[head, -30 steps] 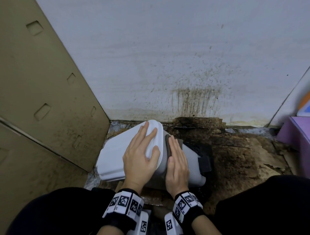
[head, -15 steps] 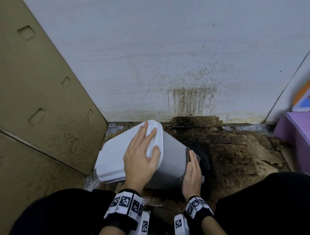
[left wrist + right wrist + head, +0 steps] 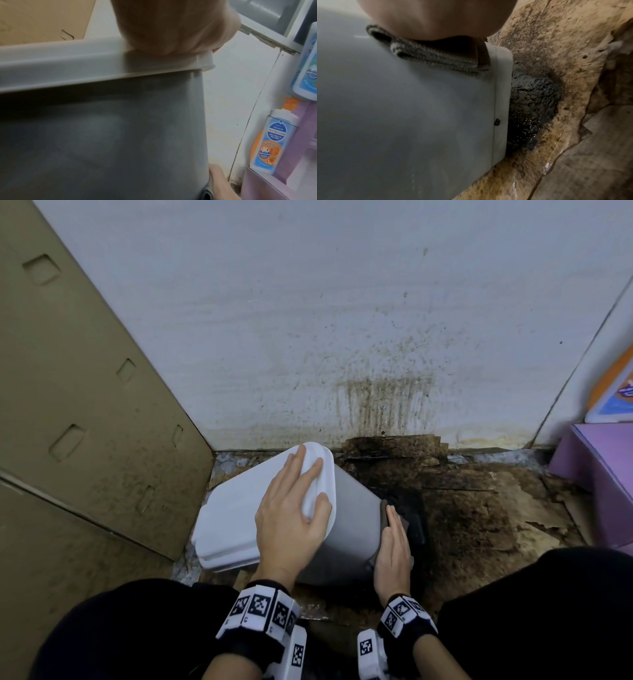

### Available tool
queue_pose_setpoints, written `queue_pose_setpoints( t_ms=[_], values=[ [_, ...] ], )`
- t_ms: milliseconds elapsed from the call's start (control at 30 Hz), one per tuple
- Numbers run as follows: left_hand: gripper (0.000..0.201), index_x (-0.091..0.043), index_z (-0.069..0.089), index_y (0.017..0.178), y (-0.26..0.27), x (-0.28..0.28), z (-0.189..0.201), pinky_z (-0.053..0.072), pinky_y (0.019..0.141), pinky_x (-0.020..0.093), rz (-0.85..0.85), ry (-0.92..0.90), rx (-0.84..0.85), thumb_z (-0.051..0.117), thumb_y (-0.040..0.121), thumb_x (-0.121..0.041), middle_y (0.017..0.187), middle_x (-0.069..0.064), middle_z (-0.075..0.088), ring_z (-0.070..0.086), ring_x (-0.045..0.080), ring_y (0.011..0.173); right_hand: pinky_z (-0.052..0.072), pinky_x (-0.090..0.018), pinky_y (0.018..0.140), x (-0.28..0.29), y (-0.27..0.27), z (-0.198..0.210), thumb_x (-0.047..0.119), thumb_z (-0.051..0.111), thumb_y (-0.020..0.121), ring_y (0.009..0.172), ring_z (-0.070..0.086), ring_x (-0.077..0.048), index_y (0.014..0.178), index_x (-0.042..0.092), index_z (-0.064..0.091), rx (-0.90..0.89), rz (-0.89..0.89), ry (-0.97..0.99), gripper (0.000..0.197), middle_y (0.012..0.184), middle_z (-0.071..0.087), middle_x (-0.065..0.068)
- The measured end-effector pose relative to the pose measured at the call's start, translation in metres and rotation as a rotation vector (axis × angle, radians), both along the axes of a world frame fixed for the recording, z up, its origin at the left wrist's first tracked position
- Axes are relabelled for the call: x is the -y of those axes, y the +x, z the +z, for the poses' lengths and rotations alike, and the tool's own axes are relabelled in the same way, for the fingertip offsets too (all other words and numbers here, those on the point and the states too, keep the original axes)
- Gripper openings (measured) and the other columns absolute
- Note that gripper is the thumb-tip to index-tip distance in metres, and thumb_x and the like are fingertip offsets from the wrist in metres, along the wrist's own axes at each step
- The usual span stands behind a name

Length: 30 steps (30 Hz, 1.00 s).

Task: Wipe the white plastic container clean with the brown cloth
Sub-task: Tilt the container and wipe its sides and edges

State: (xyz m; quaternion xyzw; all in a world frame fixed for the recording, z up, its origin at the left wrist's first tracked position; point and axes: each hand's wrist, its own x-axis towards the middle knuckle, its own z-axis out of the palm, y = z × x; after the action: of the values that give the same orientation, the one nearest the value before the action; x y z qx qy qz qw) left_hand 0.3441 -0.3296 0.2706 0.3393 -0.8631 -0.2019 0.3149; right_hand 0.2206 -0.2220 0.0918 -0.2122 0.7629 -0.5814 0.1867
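Fingers [image 3: 310,470] of the left hand [image 3: 291,518] lie spread and nearly straight over the flat white end of the white plastic container [image 3: 352,529], the thumb hooked over its rim. That container lies tipped on its side on the stained, dark-blotched floor [image 3: 479,508], close to the foot of the white spattered wall [image 3: 342,320] and beside a leaning sheet of tan cardboard [image 3: 85,388]. The right hand [image 3: 394,549] presses a folded brown woven cloth [image 3: 440,56] flat against the container's grey-white side, near its far edge; its fingers [image 3: 394,520] are straight and held together, the cloth trapped beneath them rather than pinched. From the right wrist view the cloth sits just beside a raised white band at the container's end. A wet black patch [image 3: 532,108] on the floor lies right behind that end. A purple box [image 3: 603,474] stands at the right.
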Motion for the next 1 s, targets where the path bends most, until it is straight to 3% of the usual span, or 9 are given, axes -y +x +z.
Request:
queue_pose_setpoints(
  t_ms=[133, 267, 300, 433, 533, 633, 800, 900, 1000],
  values=[
    [0.054, -0.032, 0.060, 0.142, 0.003, 0.002, 0.001, 0.047, 0.109, 0.044, 0.003, 0.008, -0.004, 0.043, 0.091, -0.041, 0.161, -0.014, 0.039, 0.035, 0.007, 0.149, 0.010, -0.010, 0.119, 0.001, -0.002, 0.001, 0.039, 0.022, 0.102, 0.147, 0.024, 0.003, 0.156, 0.021, 0.037, 0.014, 0.009, 0.010, 0.059, 0.163, 0.033, 0.007],
    [0.054, -0.033, 0.061, 0.140, 0.006, 0.005, -0.001, 0.049, 0.106, 0.045, 0.029, 0.016, -0.026, 0.044, 0.090, -0.041, 0.160, -0.015, 0.039, 0.036, 0.006, 0.148, 0.015, -0.036, 0.127, 0.011, 0.004, 0.011, 0.036, 0.022, 0.100, 0.150, 0.026, -0.006, 0.154, 0.019, 0.038, 0.066, -0.045, -0.023, 0.059, 0.163, 0.033, 0.002],
    [0.054, -0.033, 0.061, 0.140, 0.007, 0.005, -0.001, 0.050, 0.105, 0.045, 0.035, 0.016, -0.030, 0.044, 0.090, -0.041, 0.160, -0.015, 0.040, 0.037, 0.006, 0.148, 0.015, -0.038, 0.127, 0.014, 0.008, 0.017, 0.035, 0.021, 0.099, 0.149, 0.026, -0.006, 0.154, 0.019, 0.037, 0.072, -0.057, -0.022, 0.059, 0.163, 0.033, 0.002],
    [0.055, -0.032, 0.061, 0.140, 0.004, 0.003, -0.001, 0.049, 0.106, 0.046, 0.034, 0.007, -0.021, 0.044, 0.089, -0.041, 0.161, -0.013, 0.040, 0.037, 0.008, 0.149, 0.015, -0.035, 0.127, 0.028, 0.025, 0.051, 0.033, 0.020, 0.098, 0.150, 0.026, -0.003, 0.154, 0.019, 0.037, 0.055, -0.070, -0.062, 0.060, 0.161, 0.033, 0.008],
    [0.054, -0.031, 0.061, 0.140, 0.002, 0.002, -0.001, 0.048, 0.108, 0.046, 0.032, 0.004, -0.019, 0.044, 0.089, -0.040, 0.160, -0.012, 0.041, 0.037, 0.010, 0.149, 0.011, -0.032, 0.127, 0.042, 0.039, 0.087, 0.039, 0.017, 0.100, 0.149, 0.019, 0.007, 0.155, 0.031, 0.032, 0.066, 0.020, -0.118, 0.058, 0.161, 0.026, 0.020],
    [0.054, -0.031, 0.061, 0.140, 0.003, 0.003, -0.001, 0.046, 0.110, 0.044, 0.032, 0.012, -0.019, 0.044, 0.090, -0.041, 0.160, -0.012, 0.040, 0.037, 0.010, 0.149, 0.008, -0.027, 0.126, 0.047, 0.049, 0.110, 0.038, 0.016, 0.102, 0.149, 0.012, 0.011, 0.154, 0.037, 0.025, 0.019, 0.126, -0.161, 0.053, 0.164, 0.020, 0.021],
    [0.054, -0.032, 0.059, 0.141, 0.005, 0.004, 0.000, 0.044, 0.113, 0.043, 0.011, 0.017, 0.003, 0.043, 0.091, -0.042, 0.162, -0.012, 0.038, 0.035, 0.009, 0.150, 0.014, -0.038, 0.128, 0.043, 0.044, 0.109, 0.038, 0.023, 0.103, 0.153, 0.012, 0.003, 0.159, 0.029, 0.025, -0.082, 0.195, -0.138, 0.057, 0.165, 0.021, 0.017],
    [0.055, -0.033, 0.058, 0.142, 0.004, 0.006, 0.000, 0.042, 0.114, 0.041, 0.006, 0.024, 0.007, 0.042, 0.091, -0.043, 0.162, -0.013, 0.036, 0.032, 0.007, 0.150, 0.011, -0.041, 0.126, 0.037, 0.035, 0.110, 0.053, 0.022, 0.101, 0.151, 0.013, 0.007, 0.158, 0.039, 0.025, -0.187, 0.239, -0.020, 0.058, 0.163, 0.020, 0.027],
    [0.056, -0.034, 0.057, 0.143, 0.004, 0.005, 0.001, 0.041, 0.114, 0.038, 0.007, 0.028, 0.005, 0.040, 0.091, -0.045, 0.162, -0.016, 0.035, 0.031, 0.005, 0.150, 0.010, -0.041, 0.127, 0.036, 0.032, 0.111, 0.048, 0.028, 0.106, 0.151, 0.010, 0.008, 0.153, 0.048, 0.023, -0.166, 0.268, -0.054, 0.047, 0.161, 0.019, 0.032]
  ],
)
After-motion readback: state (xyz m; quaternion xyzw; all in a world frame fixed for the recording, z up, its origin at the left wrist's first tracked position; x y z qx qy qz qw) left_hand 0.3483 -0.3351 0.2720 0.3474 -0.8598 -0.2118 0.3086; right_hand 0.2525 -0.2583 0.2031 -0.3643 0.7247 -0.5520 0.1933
